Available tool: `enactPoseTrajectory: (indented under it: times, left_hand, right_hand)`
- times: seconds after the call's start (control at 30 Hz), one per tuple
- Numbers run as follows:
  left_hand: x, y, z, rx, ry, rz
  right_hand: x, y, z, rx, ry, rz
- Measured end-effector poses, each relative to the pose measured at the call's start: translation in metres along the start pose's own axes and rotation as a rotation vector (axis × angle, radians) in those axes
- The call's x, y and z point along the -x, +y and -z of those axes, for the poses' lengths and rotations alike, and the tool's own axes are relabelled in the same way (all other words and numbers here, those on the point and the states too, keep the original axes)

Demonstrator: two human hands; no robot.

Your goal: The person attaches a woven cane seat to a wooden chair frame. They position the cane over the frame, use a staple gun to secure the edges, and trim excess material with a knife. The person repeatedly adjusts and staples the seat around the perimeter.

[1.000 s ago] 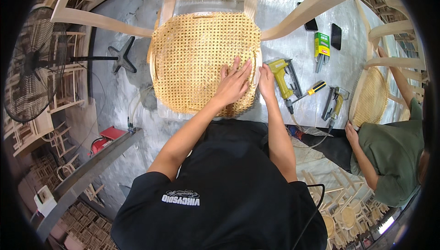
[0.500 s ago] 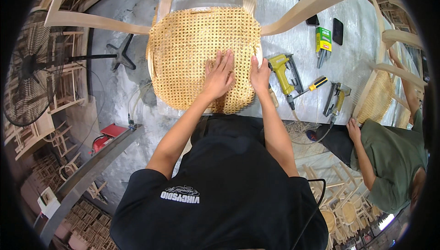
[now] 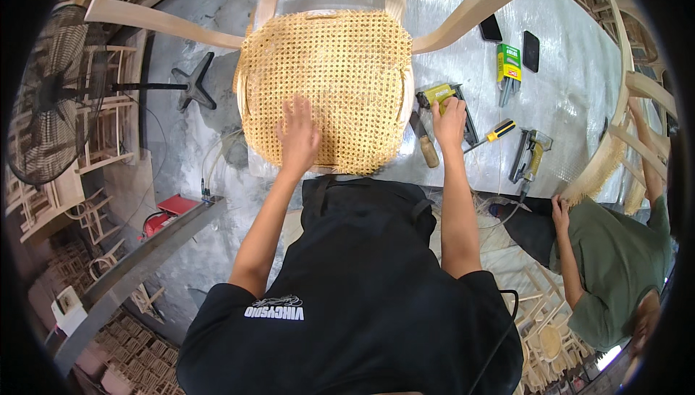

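A woven cane seat panel (image 3: 347,69) lies over the seat of a wooden chair frame (image 3: 170,22) in front of me. My left hand (image 3: 299,136) rests on its lower left part, fingers stretched out. To the right of the seat, my right hand (image 3: 450,120) is closed around the handle of a yellow-green pneumatic staple gun (image 3: 437,94), partly hidden under the fingers. Beside that hand lie a wooden-handled tool (image 3: 428,152), perhaps a chisel, and a screwdriver (image 3: 499,131) with a yellow and black handle.
A second staple gun (image 3: 533,154), a green and yellow box (image 3: 509,64) with staple strips and two phones (image 3: 531,51) lie on the metal table (image 3: 463,11). At the right, a person in a green shirt (image 3: 615,265) handles another cane seat. A fan (image 3: 54,94) stands left.
My right hand has left the seat's right edge and moved right onto the staple gun. My left hand has slid left and nearer to me over the cane.
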State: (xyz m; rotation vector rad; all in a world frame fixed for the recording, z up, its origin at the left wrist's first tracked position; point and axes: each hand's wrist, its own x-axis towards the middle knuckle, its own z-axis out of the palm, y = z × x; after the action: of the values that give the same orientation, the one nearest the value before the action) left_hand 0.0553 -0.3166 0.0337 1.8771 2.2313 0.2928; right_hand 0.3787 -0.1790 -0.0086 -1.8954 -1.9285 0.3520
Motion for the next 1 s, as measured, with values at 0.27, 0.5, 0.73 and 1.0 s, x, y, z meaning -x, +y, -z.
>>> enactPoseTrajectory:
  times: [0.27, 0.5, 0.73, 1.0]
  left_hand:
    - [-0.039, 0.110, -0.024, 0.080, -0.126, -0.432]
    - [-0.036, 0.104, -0.031, 0.009, -0.139, -0.431]
    - [-0.004, 0.037, -0.008, 0.431, -0.193, -0.306]
    - [-0.010, -0.141, 0.060, 0.302, 0.283, 0.212]
  right_hand:
    - [-0.003, 0.008, 0.016, -0.089, -0.267, 0.077]
    - [0.018, -0.005, 0.058, -0.236, -0.099, -0.073]
    - [0.104, -0.016, 0.118, -0.417, -0.244, -0.185]
    - [0.160, -0.084, 0.103, -0.675, -0.313, -0.294]
